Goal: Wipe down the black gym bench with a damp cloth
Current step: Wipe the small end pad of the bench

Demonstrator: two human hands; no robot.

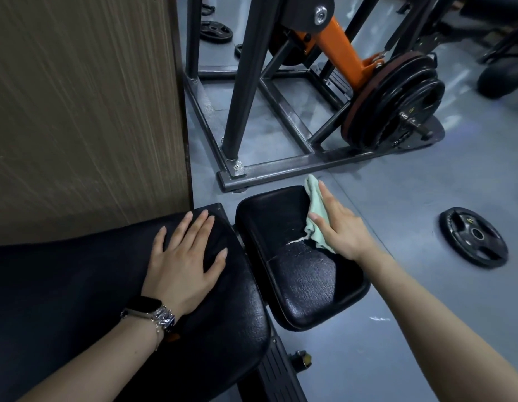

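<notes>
Bench: black textured padded gym bench (92, 285), lower left; torn seat pad (304, 280) at centre.
On back pad: flat left hand (188, 256).
On seat pad: pale green cloth (317, 216) under right hand (341, 227).
Floor: grey floor (411, 285) bears a black weight plate (473, 236), right.

Black padded gym bench, long textured back pad (77, 300), lower left of frame; left hand (185, 262) flat on it, fingers spread, dark band and silver bracelet (153, 313) at wrist. Separate black seat pad (301, 280), centre, with torn cracked patch. Right hand (341, 227) pressing pale green cloth (315, 210) onto seat pad's upper right edge. Loose black weight plate (473, 236) on grey floor, right. Orange-and-black plate-loaded machine (336, 47), top centre. Brown wood-grain panel (77, 105), upper left.
</notes>
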